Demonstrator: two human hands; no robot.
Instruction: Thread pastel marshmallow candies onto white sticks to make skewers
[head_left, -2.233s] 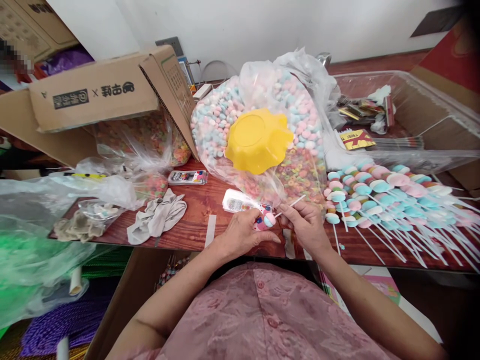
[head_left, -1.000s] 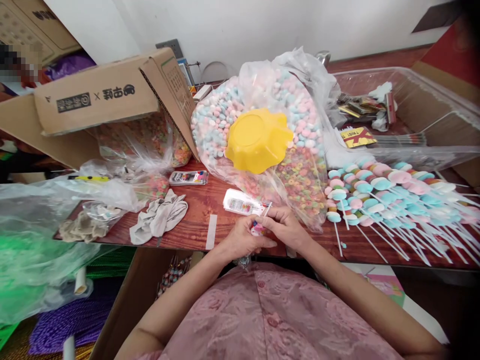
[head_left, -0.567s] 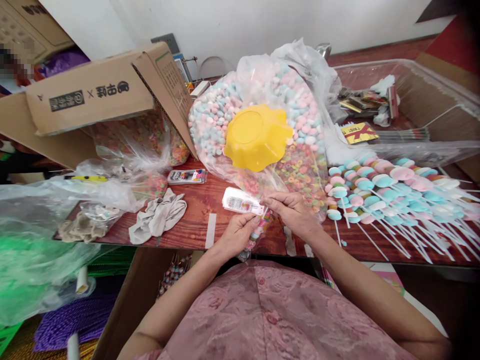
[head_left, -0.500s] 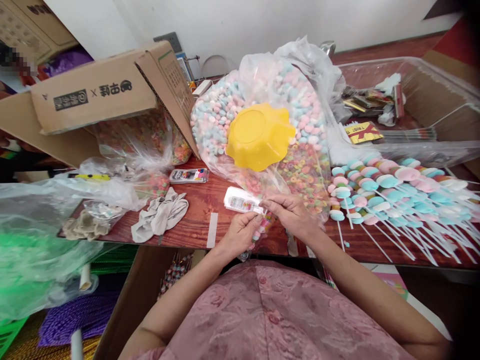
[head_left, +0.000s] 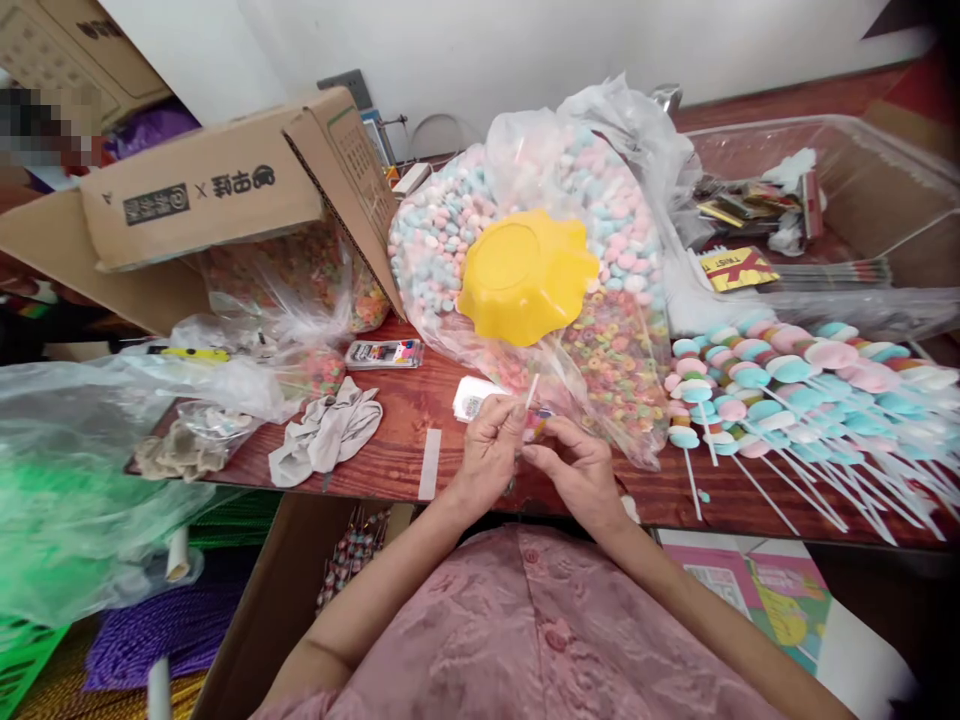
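bench point(head_left: 397, 420): wood-grained, glossy | yellow bowl point(head_left: 517, 270): smooth plastic | large bag point(head_left: 630, 390): clear, shiny plastic | carton point(head_left: 202, 205): matt cardboard | grey cloth point(head_left: 326, 435), front edge: wrinkled, matt | stick point(head_left: 532, 390): smooth

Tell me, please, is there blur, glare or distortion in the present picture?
Head view: right edge darkened, with the marshmallow skewers soft and stretched toward it; head view: pale glare on the clear bag of marshmallows; head view: left hand and right hand readable, but small details between them too soft to tell.
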